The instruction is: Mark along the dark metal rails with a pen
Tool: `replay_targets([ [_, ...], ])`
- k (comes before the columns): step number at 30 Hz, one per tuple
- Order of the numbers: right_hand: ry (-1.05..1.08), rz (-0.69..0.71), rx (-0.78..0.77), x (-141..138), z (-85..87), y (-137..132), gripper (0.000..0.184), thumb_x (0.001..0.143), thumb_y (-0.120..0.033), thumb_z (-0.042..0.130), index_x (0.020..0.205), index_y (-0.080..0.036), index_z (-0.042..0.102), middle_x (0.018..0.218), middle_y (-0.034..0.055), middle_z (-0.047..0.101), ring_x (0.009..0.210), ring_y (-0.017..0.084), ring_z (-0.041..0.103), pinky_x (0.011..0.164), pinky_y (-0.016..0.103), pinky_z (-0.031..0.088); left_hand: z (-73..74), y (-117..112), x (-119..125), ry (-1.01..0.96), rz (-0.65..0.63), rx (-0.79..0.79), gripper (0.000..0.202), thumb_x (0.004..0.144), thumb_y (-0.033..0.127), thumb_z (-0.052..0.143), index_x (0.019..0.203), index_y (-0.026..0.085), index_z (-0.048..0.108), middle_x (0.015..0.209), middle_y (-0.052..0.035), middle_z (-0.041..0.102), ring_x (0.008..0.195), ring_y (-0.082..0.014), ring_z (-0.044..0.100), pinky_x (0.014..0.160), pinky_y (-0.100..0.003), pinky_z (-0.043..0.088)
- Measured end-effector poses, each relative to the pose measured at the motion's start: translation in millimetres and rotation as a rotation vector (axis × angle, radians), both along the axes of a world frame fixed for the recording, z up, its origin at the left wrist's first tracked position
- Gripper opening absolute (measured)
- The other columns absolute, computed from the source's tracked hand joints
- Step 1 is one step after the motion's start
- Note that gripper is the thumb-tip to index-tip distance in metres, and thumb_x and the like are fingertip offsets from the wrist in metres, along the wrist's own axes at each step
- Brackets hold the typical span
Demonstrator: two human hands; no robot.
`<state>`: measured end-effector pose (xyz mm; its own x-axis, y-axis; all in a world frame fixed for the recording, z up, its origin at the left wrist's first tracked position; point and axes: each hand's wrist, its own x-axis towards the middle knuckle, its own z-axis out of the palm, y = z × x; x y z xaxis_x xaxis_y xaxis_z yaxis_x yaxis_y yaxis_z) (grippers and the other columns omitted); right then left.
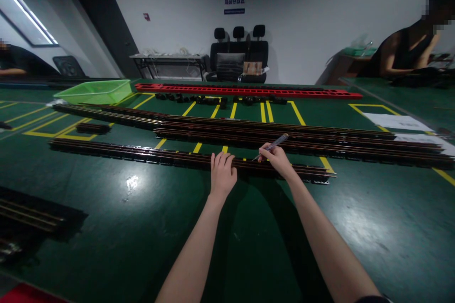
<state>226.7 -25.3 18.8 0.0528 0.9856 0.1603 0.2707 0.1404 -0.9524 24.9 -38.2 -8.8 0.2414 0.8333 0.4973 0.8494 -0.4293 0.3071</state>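
A long dark track-like strip (117,150) with copper-coloured lines lies across the green table in front of me. My left hand (223,175) rests on its middle, fingers stretched over the far edge and thumb at the right. Just to the right, my right hand (274,157) grips a slim pen-like tool (279,140) with a translucent handle. Its thin point is directed down at the strip; whether it touches cannot be made out. Behind both hands lies a bundle of longer, similar strips (320,144).
Farther back are a green plastic basket (97,92), a long red rack (249,90) and small black parts (222,102). A short strip piece (93,128) lies left. More strips (31,213) sit near left. White papers (396,122) lie right. Two people sit at the far sides.
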Motion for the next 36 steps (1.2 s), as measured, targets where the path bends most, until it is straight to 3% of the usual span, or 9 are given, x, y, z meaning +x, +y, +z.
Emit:
replay_targets([
  [5, 0.018, 0.016, -0.003, -0.1, 2.7, -1.0, 0.030, 0.073, -0.048, 0.059, 0.072, -0.018, 0.055, 0.058, 0.0020, 0.062, 0.059, 0.016, 0.060, 0.066, 0.030, 0.048, -1.3, -1.1, 0.2, 0.122, -0.048, -0.043, 0.043, 0.087, 0.028, 0.046, 0.129, 0.017, 0.054, 0.132, -0.0094, 0.054, 0.129, -0.0271, 0.042, 0.114, -0.053, 0.024],
  [10, 0.024, 0.016, -0.008, -0.3, 2.1, -0.3, 0.029, 0.073, -0.047, 0.059, 0.073, -0.019, 0.054, 0.058, 0.0017, 0.062, 0.059, 0.016, 0.060, 0.067, 0.030, 0.047, -0.6, -1.7, 0.2, 0.141, -0.049, -0.058, 0.045, 0.089, 0.041, 0.045, 0.126, 0.018, 0.055, 0.128, -0.0104, 0.055, 0.125, -0.0281, 0.044, 0.113, -0.052, 0.023],
  [36, 0.027, 0.016, -0.006, -1.8, 3.5, -1.9, 0.026, 0.073, -0.045, 0.057, 0.073, -0.019, 0.053, 0.058, 0.0015, 0.060, 0.060, 0.017, 0.059, 0.069, 0.031, 0.046, 1.8, -1.4, 0.0, 0.121, -0.055, -0.070, 0.039, 0.088, 0.039, 0.048, 0.120, 0.019, 0.058, 0.120, -0.0093, 0.058, 0.119, -0.0272, 0.047, 0.112, -0.052, 0.024],
])
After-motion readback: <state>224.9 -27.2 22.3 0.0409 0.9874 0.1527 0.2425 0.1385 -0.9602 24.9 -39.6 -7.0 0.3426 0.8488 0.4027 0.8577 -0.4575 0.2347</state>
